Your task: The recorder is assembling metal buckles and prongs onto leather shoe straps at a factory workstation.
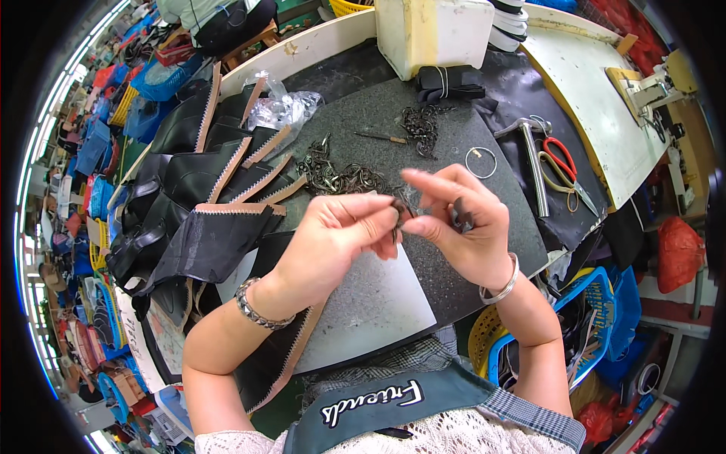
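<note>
Above the middle of the worktable my hands meet at the fingertips. My left hand (333, 234) is closed, pinching a small dark piece (398, 212) between thumb and fingers; it looks like metal hardware, but its kind is not clear. With thumb and bent fingers my right hand (473, 231) holds a small dark strip (461, 216), which shows between the fingers. Whether strip and piece are joined is hidden. Just beyond the hands lies a pile of dark metal buckles (355, 178). To the left, black leather pieces (200, 178) with zigzag tan edges overlap in a heap.
A white sheet (363, 303) lies below my hands on the grey stone slab (514, 234). Farther off are an awl (382, 138), a second buckle pile (422, 129) and a white box (435, 38). At right lie a hammer (533, 166) and red-handled scissors (560, 159); a blue basket (597, 287) stands below.
</note>
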The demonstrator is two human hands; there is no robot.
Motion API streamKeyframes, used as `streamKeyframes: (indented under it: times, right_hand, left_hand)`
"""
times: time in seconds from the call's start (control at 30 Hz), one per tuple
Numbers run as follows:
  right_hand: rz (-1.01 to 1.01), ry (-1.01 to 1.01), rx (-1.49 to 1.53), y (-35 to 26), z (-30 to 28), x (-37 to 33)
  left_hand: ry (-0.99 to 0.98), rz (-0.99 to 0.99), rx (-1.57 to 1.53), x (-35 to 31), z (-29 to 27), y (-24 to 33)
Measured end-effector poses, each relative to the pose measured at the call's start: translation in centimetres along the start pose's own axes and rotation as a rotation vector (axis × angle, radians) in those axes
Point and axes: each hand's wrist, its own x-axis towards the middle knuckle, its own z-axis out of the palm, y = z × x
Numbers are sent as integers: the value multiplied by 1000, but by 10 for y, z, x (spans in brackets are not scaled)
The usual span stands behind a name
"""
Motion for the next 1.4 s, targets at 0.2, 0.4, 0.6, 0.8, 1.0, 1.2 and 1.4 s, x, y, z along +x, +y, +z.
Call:
streamKeyframes:
  times: [0.2, 0.4, 0.6, 0.8, 1.0, 1.2, 1.4]
  right_hand:
    - [-70, -168, 46, -2, -9, -4]
    - [-82, -248, 82, -2, -12, 1]
    - [-50, 58, -65, 18, -11, 24]
    - [148, 260, -377, 71, -13, 59]
    - [263, 217, -366, 89, -17, 58]
    - [206, 64, -446, 33, 2, 38]
    - [-204, 62, -610, 4, 17, 20]
  left_hand:
    - [-45, -103, 258, -6, 7, 5]
    - [-54, -180, 316, -5, 11, 3]
    - [93, 114, 620, 33, -23, 10]
    - [429, 555, 1764, 67, -111, 11]
    - [420, 284, 1503, 67, -104, 14]
    - [418, 277, 684, 45, -62, 19]
    - [287, 220, 419, 16, -8, 21]
